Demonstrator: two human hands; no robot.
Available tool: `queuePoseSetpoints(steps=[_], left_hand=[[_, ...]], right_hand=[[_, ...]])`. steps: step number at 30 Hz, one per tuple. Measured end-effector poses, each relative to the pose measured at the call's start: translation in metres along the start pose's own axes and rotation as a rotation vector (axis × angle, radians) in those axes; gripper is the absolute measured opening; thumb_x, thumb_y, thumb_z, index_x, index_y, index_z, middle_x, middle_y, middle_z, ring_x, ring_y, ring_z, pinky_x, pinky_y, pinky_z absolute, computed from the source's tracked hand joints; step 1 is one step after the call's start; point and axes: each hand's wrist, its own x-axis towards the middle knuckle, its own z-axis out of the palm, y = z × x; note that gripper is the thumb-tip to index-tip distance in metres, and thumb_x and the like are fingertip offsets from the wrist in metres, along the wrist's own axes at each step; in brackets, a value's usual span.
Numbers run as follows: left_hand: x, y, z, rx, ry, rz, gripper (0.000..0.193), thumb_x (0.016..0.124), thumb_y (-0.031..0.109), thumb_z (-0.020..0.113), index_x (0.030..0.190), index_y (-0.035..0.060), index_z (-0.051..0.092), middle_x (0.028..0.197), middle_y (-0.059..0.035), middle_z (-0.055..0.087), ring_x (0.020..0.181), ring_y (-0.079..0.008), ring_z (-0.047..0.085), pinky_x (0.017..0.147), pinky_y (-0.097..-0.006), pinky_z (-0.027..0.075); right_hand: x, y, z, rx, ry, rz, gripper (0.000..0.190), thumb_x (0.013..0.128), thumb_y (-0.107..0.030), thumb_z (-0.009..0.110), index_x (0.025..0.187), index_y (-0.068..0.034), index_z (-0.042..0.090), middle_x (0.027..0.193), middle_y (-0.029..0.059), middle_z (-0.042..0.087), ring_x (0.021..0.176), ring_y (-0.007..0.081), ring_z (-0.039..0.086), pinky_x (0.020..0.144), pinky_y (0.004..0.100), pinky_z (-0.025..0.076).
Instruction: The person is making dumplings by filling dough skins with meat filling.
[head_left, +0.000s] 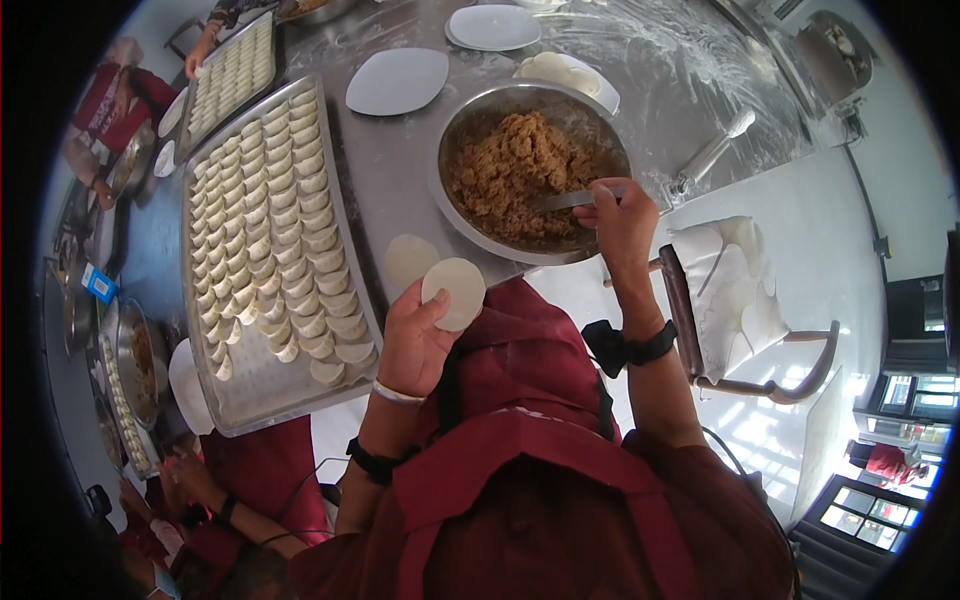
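Note:
A round dough wrapper (454, 295) lies on the fingers of my left hand (417, 337), the thumb pressing on its face. My right hand (624, 217) grips a flat metal spatula (568, 199), its tip in the brown minced filling (525, 161). That filling heaps up in a steel bowl (531, 253) at the table's edge. Beside the bowl, a second wrapper (411, 259) rests on the table. To the left, a perforated metal tray (289, 390) carries rows of folded dumplings (259, 217), with a bare patch at its near end.
White plates (397, 81) stand beyond the bowl, one with stacked wrappers (556, 71). A metal rod-like tool (709, 154) projects at the table's right edge. A padded chair (724, 296) is at right. Co-workers' hands (196, 480) are at lower left; another tray (232, 86) is farther off.

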Motion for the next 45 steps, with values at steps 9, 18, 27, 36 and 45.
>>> queuePoseSetpoints(steps=[9, 18, 27, 36, 45], left_hand=[[0.002, 0.001, -0.007, -0.051, -0.015, 0.032, 0.039, 0.095, 0.009, 0.051, 0.131, -0.0053, 0.045, 0.124, -0.0142, 0.057, 0.118, -0.0252, 0.055, 0.102, -0.0414, 0.045], [0.012, 0.014, -0.011, -0.120, -0.070, 0.109, 0.038, 0.096, 0.008, 0.049, 0.130, -0.0064, 0.044, 0.128, -0.0185, 0.055, 0.123, -0.0305, 0.053, 0.105, -0.0437, 0.044], [0.032, 0.025, -0.010, -0.241, -0.056, 0.139, 0.042, 0.101, 0.019, 0.045, 0.134, -0.0065, 0.040, 0.134, -0.0207, 0.050, 0.129, -0.0332, 0.047, 0.113, -0.0478, 0.036], [0.069, 0.021, 0.039, -0.371, -0.163, 0.130, 0.048, 0.103, 0.032, 0.042, 0.133, -0.0039, 0.042, 0.134, -0.0175, 0.051, 0.126, -0.0317, 0.048, 0.108, -0.0464, 0.039], [0.068, 0.032, 0.040, -0.377, -0.142, 0.104, 0.053, 0.104, 0.039, 0.037, 0.130, -0.0063, 0.043, 0.129, -0.0198, 0.053, 0.123, -0.0314, 0.050, 0.107, -0.0440, 0.038]], right_hand=[[0.008, 0.004, 0.018, 0.211, -0.098, 0.177, 0.021, 0.090, -0.007, 0.055, 0.095, 0.012, 0.059, 0.076, 0.0188, 0.065, 0.064, 0.0250, 0.071, 0.054, 0.0308, 0.058], [0.025, 0.001, 0.011, 0.415, -0.286, 0.423, 0.024, 0.088, -0.002, 0.053, 0.104, 0.015, 0.051, 0.087, 0.0234, 0.060, 0.075, 0.0356, 0.069, 0.064, 0.0399, 0.062], [0.020, -0.003, 0.000, 0.638, -0.334, 0.369, 0.026, 0.090, -0.008, 0.053, 0.104, 0.014, 0.053, 0.091, 0.0225, 0.061, 0.083, 0.0368, 0.069, 0.076, 0.0423, 0.061], [-0.035, -0.058, -0.001, 0.557, -0.218, -0.022, 0.019, 0.090, -0.002, 0.057, 0.106, 0.009, 0.059, 0.093, 0.0224, 0.066, 0.085, 0.0312, 0.069, 0.075, 0.0387, 0.060], [-0.074, -0.028, 0.008, -0.186, -0.381, -0.975, 0.025, 0.079, 0.005, 0.066, 0.104, 0.000, 0.069, 0.105, 0.0154, 0.065, 0.090, 0.0282, 0.066, 0.075, 0.0335, 0.056]])
